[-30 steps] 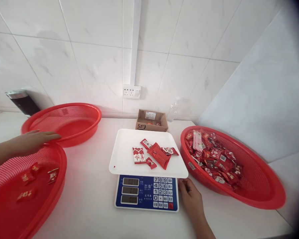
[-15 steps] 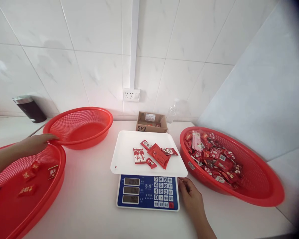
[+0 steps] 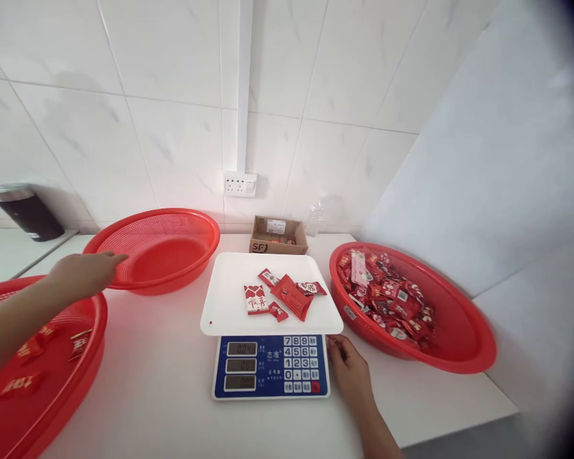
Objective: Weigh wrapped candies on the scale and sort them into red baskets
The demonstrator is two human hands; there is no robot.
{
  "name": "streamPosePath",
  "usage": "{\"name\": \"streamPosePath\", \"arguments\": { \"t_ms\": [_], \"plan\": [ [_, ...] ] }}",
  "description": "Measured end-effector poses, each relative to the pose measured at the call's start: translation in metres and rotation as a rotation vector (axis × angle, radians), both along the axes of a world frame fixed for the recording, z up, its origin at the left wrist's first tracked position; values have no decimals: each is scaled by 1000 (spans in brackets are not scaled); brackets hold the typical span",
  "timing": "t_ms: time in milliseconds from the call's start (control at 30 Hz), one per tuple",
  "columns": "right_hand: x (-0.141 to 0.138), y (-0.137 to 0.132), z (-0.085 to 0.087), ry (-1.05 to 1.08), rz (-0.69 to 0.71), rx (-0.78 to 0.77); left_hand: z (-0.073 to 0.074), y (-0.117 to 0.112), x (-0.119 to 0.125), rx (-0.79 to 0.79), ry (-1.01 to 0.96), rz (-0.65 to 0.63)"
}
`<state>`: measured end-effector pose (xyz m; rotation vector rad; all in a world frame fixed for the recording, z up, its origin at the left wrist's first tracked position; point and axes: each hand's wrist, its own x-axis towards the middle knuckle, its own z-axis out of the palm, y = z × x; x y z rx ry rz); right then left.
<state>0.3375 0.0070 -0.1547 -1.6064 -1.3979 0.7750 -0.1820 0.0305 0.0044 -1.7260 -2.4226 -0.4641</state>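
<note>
My left hand is over the near left rim of the rear red basket, fingertips stretched past the rim above its inside; nothing shows in them. Below that arm stands a front red basket with a few red-wrapped candies. My right hand has its curled fingers against the right side of a blue digital scale, just under its white pan. Several candy packets lie on the pan, among them a red pouch and a red-and-white packet. The top display appears to read 0.048.
At right, a tilted red basket holds many wrapped candies. A small cardboard box stands behind the scale. A dark cup leans at far left. The tiled wall bears a socket.
My left hand has moved right, from the rear basket's rim to above its inside, and that basket has shifted right towards the scale. My right hand stays at the scale. The view has shifted.
</note>
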Motion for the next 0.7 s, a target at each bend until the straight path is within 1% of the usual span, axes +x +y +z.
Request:
{"name": "streamPosePath", "arguments": {
  "t_ms": [33,67,167,233,267,367,433,500,600,700],
  "plan": [
    [-1,0,1,7,1,7,2,3,19,-131,52,-64],
    [-2,0,2,11,0,12,4,6,41,-201,74,-165],
    [-4,0,4,16,-1,21,5,13,111,-290,-20,-550],
    [-4,0,2,24,4,34,1,20,153,-368,-68,-744],
    [-3,0,2,26,3,44,-3,24,171,-420,-68,-818],
    [-3,-1,0,25,-2,68,-17,40,213,-461,-47,-1020],
    [-2,-1,-1,30,0,81,-26,50,231,-465,-14,-1099],
    [-2,-1,-2,36,12,85,-33,59,242,-422,11,-1122],
    [-2,-2,-2,36,29,73,-38,67,249,-312,30,-1094],
    [-1,-2,-3,34,36,65,-39,68,247,-280,35,-1031]
  ]
}}
